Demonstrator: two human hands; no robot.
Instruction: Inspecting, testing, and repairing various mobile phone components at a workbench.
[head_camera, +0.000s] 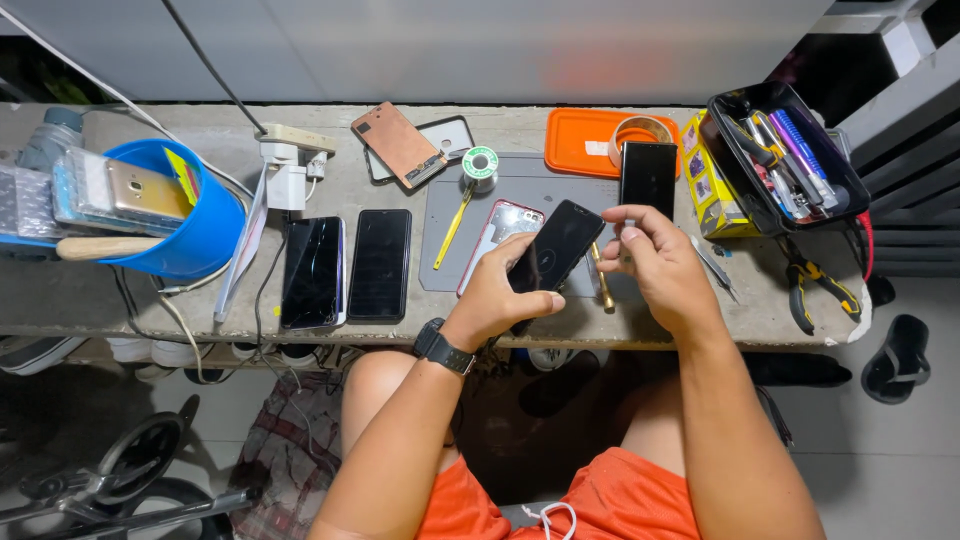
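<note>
In the head view, the left hand (500, 295) held one black phone (553, 247) above the counter's (640, 320) front edge, fingers wrapped around its lower end. The right hand (660, 265) pinched its fingers narrowly just beside the phone's top; what they gripped was unclear. Two dark phones (345, 270) lay side by side near the front edge, left of the grey mat (520, 190).

Black phone (553, 250): lower end hidden behind left hand (500, 295). Item pinched in right hand (660, 265) fingertips: too small to ID. Red-framed phone (500, 235): partly covered by black phone. Blue tub (205, 235) contents: cut off at left edge.
</note>
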